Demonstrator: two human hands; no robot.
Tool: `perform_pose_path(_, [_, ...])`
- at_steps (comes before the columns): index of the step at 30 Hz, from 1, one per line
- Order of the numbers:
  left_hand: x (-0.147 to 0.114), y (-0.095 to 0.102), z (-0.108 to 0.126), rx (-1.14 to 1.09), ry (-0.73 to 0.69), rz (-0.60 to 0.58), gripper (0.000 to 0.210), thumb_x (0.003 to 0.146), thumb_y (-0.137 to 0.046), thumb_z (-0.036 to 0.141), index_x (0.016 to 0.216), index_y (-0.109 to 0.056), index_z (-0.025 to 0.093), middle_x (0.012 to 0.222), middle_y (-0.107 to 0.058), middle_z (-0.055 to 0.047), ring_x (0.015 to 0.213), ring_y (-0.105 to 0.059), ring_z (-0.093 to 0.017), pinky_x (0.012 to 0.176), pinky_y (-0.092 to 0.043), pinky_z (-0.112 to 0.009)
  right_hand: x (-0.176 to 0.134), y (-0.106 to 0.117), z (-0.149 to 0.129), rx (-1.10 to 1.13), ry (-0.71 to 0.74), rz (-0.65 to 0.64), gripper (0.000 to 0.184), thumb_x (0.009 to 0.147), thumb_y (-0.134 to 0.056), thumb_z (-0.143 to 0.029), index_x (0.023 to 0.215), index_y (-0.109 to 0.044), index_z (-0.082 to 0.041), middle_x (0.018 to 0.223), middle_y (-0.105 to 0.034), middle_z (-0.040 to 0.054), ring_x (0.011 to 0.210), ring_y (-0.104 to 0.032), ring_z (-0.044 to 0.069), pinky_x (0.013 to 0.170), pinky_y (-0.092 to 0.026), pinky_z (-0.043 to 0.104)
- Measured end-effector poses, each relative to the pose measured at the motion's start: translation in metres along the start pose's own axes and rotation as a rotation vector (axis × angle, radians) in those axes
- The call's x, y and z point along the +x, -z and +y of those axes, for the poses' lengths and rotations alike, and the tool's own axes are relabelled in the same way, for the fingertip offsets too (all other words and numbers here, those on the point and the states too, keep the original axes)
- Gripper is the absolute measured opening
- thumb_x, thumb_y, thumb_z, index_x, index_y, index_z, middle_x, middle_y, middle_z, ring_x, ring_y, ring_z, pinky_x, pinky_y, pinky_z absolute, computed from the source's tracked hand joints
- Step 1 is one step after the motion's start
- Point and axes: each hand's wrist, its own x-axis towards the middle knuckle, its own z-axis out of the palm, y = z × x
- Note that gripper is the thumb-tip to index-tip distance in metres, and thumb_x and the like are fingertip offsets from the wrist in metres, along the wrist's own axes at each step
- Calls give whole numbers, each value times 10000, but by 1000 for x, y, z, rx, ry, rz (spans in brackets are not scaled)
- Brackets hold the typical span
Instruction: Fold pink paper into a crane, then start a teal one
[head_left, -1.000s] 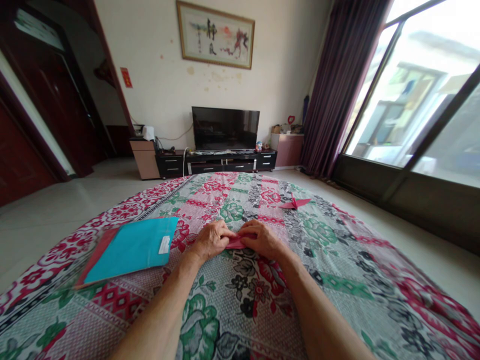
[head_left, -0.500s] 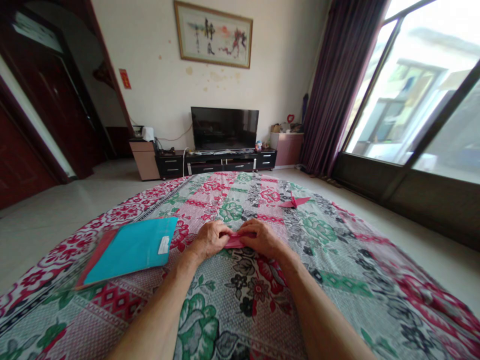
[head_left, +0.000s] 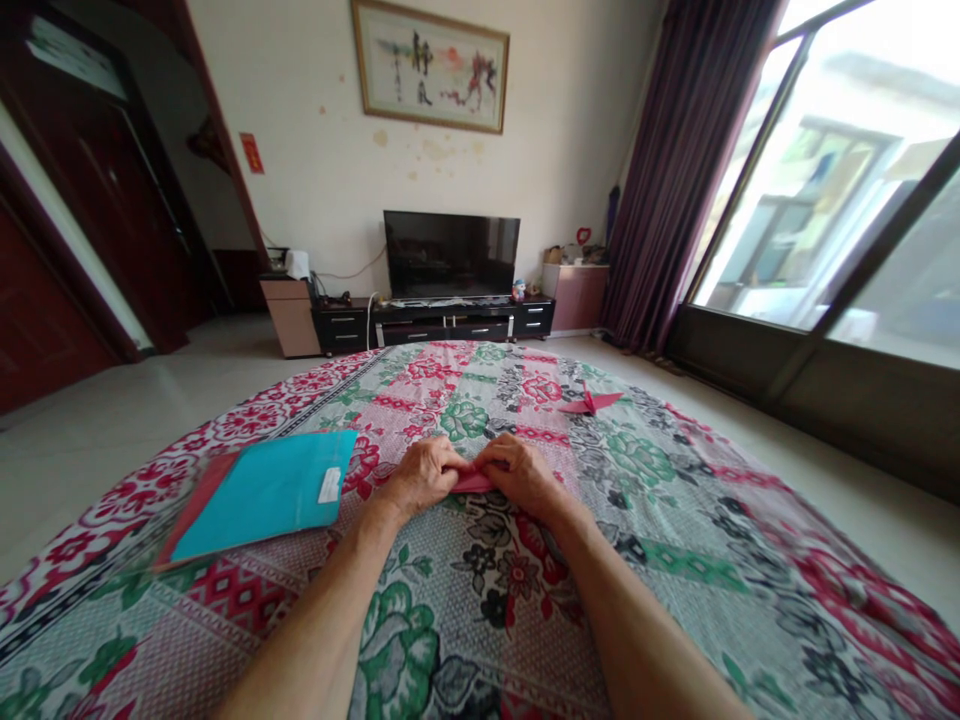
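Note:
Between my two hands lies a small folded piece of pink paper [head_left: 472,482], low on the patterned tablecloth. My left hand [head_left: 424,474] pinches its left end, thumb and fingers pressed together. On the other side my right hand [head_left: 520,474] has its fingers closed on the paper's right end and top edge. The fingertips nearly meet and cover much of the folds. Farther off to the right, a folded pink paper figure [head_left: 592,402] with pointed ends rests on the cloth.
A pack of coloured paper [head_left: 262,495], blue on top with a white label, lies to the left. The flowered tablecloth [head_left: 465,420] covers the round table. Beyond its far edge stand a low black cabinet [head_left: 427,325] and a television [head_left: 452,255].
My right fingers have shifted slightly on the pink paper, and a bit more of its front shows. The view has tilted a little; the other things stay put.

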Motion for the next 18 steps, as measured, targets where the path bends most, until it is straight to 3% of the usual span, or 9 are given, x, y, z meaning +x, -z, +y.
perform_pose_path(14, [-2, -6, -9, -20, -31, -4, 371, 722, -466, 89, 887, -737, 281, 749, -610, -15, 733, -546, -129, 702, -446, -256, 1, 3, -1, -21, -31, -49, 339, 708, -473, -20, 817, -734, -207, 871, -655, 45, 822, -586, 153, 797, -455, 275])
perform_pose_path(18, [-2, -8, -12, -14, -23, 1, 376, 718, -462, 95, 893, -736, 285, 736, -610, -13, 729, -543, -134, 700, -445, -265, 1, 6, -2, -15, 8, -88, 273, 753, -496, -74, 820, -727, -205, 851, -653, 40, 827, -580, 153, 792, -458, 277])
